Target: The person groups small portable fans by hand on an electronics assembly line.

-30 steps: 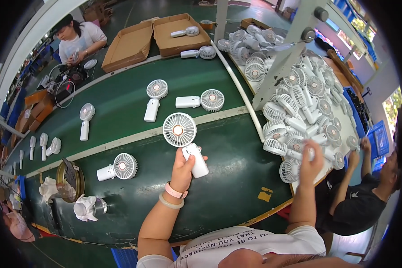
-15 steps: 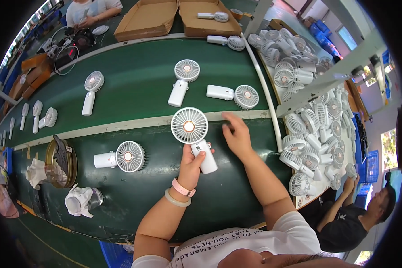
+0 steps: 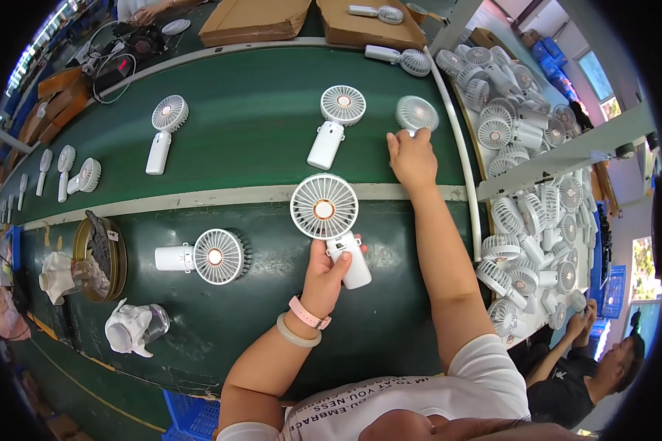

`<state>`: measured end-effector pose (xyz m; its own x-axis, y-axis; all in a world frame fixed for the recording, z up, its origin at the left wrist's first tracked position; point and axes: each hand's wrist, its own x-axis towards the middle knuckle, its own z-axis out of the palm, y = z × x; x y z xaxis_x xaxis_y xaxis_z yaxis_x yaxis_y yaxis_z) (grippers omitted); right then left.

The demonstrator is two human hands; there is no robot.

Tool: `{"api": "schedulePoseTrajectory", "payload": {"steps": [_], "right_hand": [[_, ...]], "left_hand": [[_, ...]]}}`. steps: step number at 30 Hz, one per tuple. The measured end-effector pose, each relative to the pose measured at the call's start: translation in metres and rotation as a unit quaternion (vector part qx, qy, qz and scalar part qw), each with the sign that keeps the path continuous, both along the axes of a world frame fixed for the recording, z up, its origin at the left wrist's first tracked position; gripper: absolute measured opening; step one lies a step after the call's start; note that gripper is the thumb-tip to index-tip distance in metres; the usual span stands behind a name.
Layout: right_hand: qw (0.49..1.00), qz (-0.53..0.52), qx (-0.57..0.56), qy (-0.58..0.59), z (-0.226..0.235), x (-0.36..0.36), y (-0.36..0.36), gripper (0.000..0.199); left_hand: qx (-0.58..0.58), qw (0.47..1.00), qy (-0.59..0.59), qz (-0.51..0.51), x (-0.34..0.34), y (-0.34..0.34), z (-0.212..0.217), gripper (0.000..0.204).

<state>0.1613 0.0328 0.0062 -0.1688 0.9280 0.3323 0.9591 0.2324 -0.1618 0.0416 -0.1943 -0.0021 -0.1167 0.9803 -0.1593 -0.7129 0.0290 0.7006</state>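
Note:
My left hand grips the handle of a white handheld fan, holding it upright over the dark green belt. My right hand is stretched out farther up the belt, closed around the handle of a second white fan whose round head sticks out beyond my fingers. Another white fan lies just left of that hand. One more fan lies on its side to the left of my left hand.
A white shelf on the right is piled with several white fans. Cardboard boxes sit at the belt's far edge. A round tin, white cloths and more fans lie to the left. A person sits at lower right.
My right hand came off the shelf pile, crossed past the held fan, and reached up the belt onto another fan's handle. The left hand kept hold of its fan.

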Motion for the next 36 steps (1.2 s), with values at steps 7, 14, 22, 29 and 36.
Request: {"api": "schedulePoseTrajectory", "payload": {"steps": [7,14,22,29,36], "right_hand": [[0.988,-0.039,0.050,0.143,-0.029,0.045,0.009,0.037],[0.315,0.134,-0.353,0.870,-0.019,0.052,-0.098,0.049],[0.151,0.274,-0.503,0.806,0.007,0.048,-0.165,0.063],[0.146,0.271,-0.529,0.791,0.000,0.047,-0.165,0.059],[0.282,0.275,-0.450,0.802,0.001,0.039,-0.166,0.049]], "left_hand": [[0.035,0.999,-0.017,-0.024,0.001,-0.002,0.000,0.044],[0.035,0.999,-0.022,-0.001,-0.002,-0.006,-0.004,0.046],[0.056,0.998,-0.014,0.033,0.002,-0.006,0.002,0.046],[0.057,0.998,-0.011,0.020,0.000,-0.006,0.001,0.049],[0.030,0.999,-0.032,-0.011,-0.002,-0.005,-0.001,0.051]]}}
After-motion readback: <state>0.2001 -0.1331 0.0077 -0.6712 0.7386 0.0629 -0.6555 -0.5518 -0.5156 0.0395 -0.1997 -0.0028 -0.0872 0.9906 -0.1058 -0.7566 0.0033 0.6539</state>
